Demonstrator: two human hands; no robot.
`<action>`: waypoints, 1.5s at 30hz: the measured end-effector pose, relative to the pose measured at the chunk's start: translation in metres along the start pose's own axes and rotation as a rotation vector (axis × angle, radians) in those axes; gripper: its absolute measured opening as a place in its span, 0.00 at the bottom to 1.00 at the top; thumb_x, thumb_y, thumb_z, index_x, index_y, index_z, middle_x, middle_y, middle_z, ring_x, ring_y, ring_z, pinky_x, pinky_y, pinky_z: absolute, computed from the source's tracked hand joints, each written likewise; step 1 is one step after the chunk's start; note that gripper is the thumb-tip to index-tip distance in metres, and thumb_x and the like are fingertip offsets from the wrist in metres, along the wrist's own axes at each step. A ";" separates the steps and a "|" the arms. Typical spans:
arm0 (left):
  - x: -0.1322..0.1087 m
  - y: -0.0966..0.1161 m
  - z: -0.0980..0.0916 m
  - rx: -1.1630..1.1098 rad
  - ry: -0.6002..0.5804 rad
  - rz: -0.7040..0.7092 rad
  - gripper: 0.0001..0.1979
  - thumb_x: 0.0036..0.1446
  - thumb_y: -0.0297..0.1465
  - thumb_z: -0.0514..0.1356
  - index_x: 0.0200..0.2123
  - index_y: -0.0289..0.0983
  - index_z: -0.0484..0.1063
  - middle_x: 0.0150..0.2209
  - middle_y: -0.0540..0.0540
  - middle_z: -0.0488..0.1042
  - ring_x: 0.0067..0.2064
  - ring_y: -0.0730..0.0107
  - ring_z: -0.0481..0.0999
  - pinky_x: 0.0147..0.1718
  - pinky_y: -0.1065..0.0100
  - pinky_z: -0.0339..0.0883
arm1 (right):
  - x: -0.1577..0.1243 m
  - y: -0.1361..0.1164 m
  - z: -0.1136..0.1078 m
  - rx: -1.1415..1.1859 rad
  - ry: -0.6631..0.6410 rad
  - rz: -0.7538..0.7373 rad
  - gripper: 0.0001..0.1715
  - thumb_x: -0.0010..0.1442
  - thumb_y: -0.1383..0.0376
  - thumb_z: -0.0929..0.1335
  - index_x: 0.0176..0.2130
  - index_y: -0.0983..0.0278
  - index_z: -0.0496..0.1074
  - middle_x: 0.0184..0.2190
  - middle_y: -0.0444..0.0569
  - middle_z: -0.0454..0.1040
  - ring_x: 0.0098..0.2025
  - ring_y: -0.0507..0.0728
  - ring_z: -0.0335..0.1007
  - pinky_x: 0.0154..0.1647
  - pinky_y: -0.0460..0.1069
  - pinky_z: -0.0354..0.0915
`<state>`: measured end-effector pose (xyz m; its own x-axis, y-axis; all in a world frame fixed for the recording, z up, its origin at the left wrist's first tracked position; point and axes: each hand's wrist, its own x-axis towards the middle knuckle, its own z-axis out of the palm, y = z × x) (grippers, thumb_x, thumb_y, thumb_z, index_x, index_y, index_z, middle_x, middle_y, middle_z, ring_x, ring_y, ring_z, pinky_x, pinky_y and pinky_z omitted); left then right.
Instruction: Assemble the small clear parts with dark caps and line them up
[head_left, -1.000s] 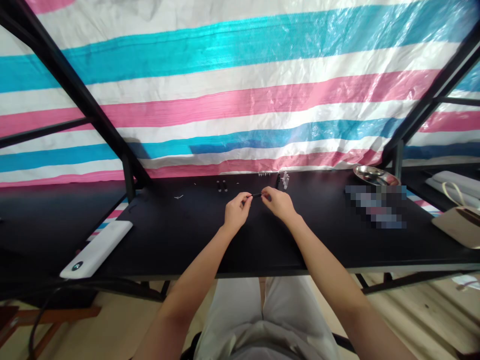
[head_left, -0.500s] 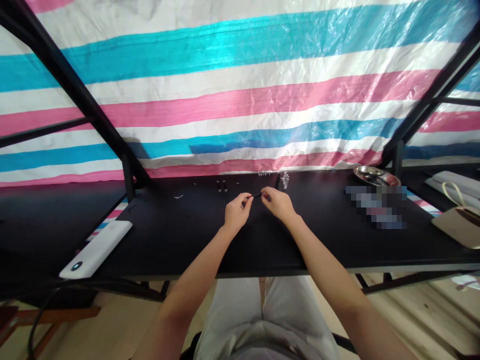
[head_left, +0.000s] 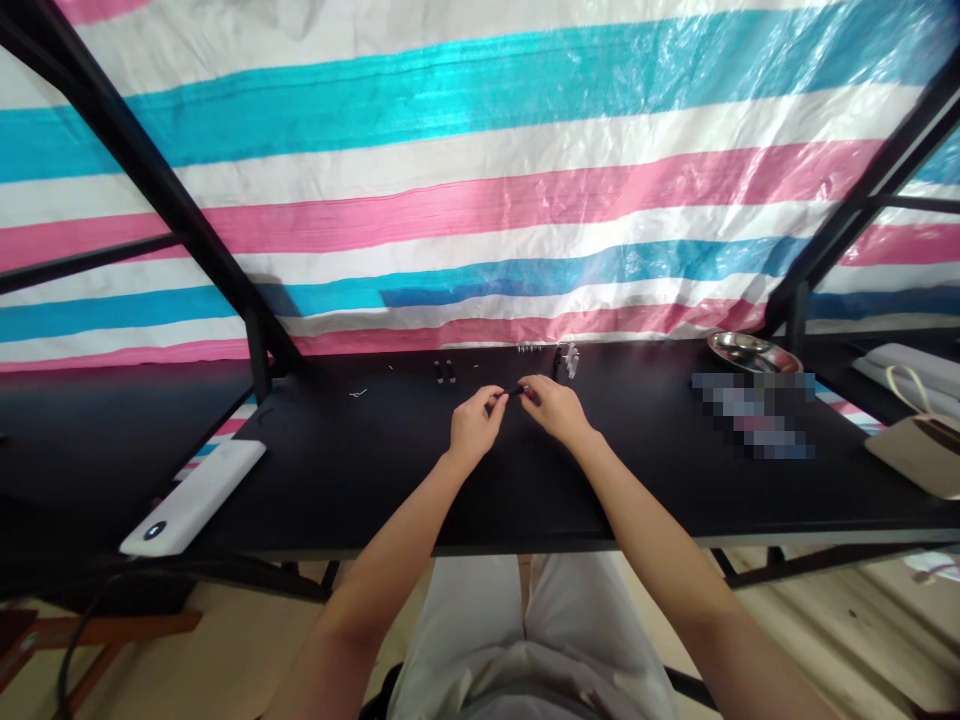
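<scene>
Bridging both hands (head_left: pixel 474 421) (head_left: pixel 559 408), black rod (head_left: pixel 514 391)

Below the near edge of the worktop (head_left: pixel 315 500) show loose, pale trousers (head_left: pixel 480 610), off-white with light grey shading; a thin dark line runs between the legs, and soft creases gather toward the lap; a greyer, rumpled fold (head_left: pixel 525 698) lies farthest from the worktop, at the waist, though whether it is a top's hem or more of the trousers cannot be told. Over the worktop, the left hand (head_left: pixel 475 422) and right hand (head_left: pixel 556 410) are bare; the forearms (head_left: pixel 637 500) are bare too, slender and smooth in outline.
</scene>
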<state>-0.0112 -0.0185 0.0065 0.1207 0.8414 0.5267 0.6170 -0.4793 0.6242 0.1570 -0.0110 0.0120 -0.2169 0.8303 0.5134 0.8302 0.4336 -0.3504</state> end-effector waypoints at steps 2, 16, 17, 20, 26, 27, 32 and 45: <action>0.000 0.000 0.000 -0.004 0.003 0.001 0.12 0.57 0.38 0.53 0.39 0.38 0.71 0.26 0.51 0.74 0.21 0.79 0.65 0.26 0.75 0.60 | 0.000 0.000 0.001 0.004 -0.001 -0.009 0.14 0.57 0.64 0.62 0.44 0.62 0.69 0.36 0.48 0.73 0.30 0.51 0.68 0.30 0.45 0.60; 0.000 0.004 -0.003 -0.010 0.005 -0.026 0.13 0.57 0.39 0.52 0.39 0.37 0.71 0.24 0.51 0.73 0.20 0.79 0.65 0.26 0.75 0.60 | 0.000 -0.001 0.000 0.041 -0.011 -0.014 0.15 0.58 0.64 0.62 0.45 0.62 0.69 0.36 0.48 0.73 0.30 0.51 0.68 0.31 0.45 0.60; 0.001 0.004 -0.003 -0.016 0.007 -0.025 0.13 0.57 0.39 0.52 0.39 0.37 0.70 0.24 0.51 0.73 0.20 0.79 0.65 0.26 0.75 0.60 | 0.000 -0.001 0.000 0.043 -0.011 -0.018 0.15 0.58 0.63 0.62 0.45 0.62 0.69 0.36 0.48 0.73 0.30 0.50 0.68 0.30 0.44 0.60; 0.001 0.006 -0.006 -0.058 0.009 -0.027 0.13 0.57 0.39 0.53 0.39 0.37 0.70 0.22 0.52 0.71 0.20 0.79 0.65 0.26 0.75 0.61 | -0.001 -0.002 0.000 0.063 -0.014 -0.027 0.15 0.58 0.61 0.63 0.45 0.62 0.69 0.35 0.47 0.73 0.29 0.50 0.67 0.29 0.44 0.59; 0.003 0.009 -0.007 -0.217 -0.007 -0.079 0.14 0.54 0.39 0.55 0.37 0.35 0.70 0.20 0.52 0.69 0.20 0.79 0.67 0.22 0.76 0.60 | -0.002 -0.006 0.003 0.137 -0.102 -0.049 0.13 0.58 0.59 0.63 0.41 0.62 0.70 0.29 0.45 0.73 0.26 0.49 0.65 0.29 0.44 0.57; 0.003 0.009 -0.008 -0.243 -0.014 -0.094 0.14 0.54 0.39 0.55 0.36 0.35 0.70 0.19 0.52 0.69 0.20 0.79 0.66 0.22 0.76 0.60 | -0.002 -0.006 0.004 0.150 -0.123 -0.055 0.12 0.58 0.59 0.63 0.40 0.62 0.70 0.28 0.45 0.72 0.26 0.49 0.64 0.29 0.44 0.57; 0.010 0.002 -0.011 -0.379 -0.060 -0.225 0.16 0.53 0.42 0.55 0.37 0.35 0.69 0.20 0.52 0.69 0.15 0.81 0.62 0.15 0.77 0.57 | -0.002 -0.006 0.011 0.210 -0.145 -0.058 0.11 0.58 0.59 0.64 0.36 0.63 0.70 0.26 0.44 0.70 0.25 0.49 0.62 0.28 0.44 0.56; 0.021 -0.029 -0.030 0.149 -0.163 -0.169 0.12 0.54 0.37 0.52 0.25 0.37 0.69 0.20 0.49 0.71 0.22 0.73 0.68 0.24 0.73 0.58 | 0.000 0.006 0.019 0.290 -0.087 0.022 0.12 0.56 0.57 0.64 0.30 0.64 0.69 0.22 0.42 0.66 0.24 0.49 0.60 0.27 0.44 0.57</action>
<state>-0.0496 0.0054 0.0166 0.1225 0.9413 0.3146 0.7454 -0.2966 0.5970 0.1521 -0.0013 -0.0051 -0.2539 0.8619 0.4390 0.6564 0.4869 -0.5762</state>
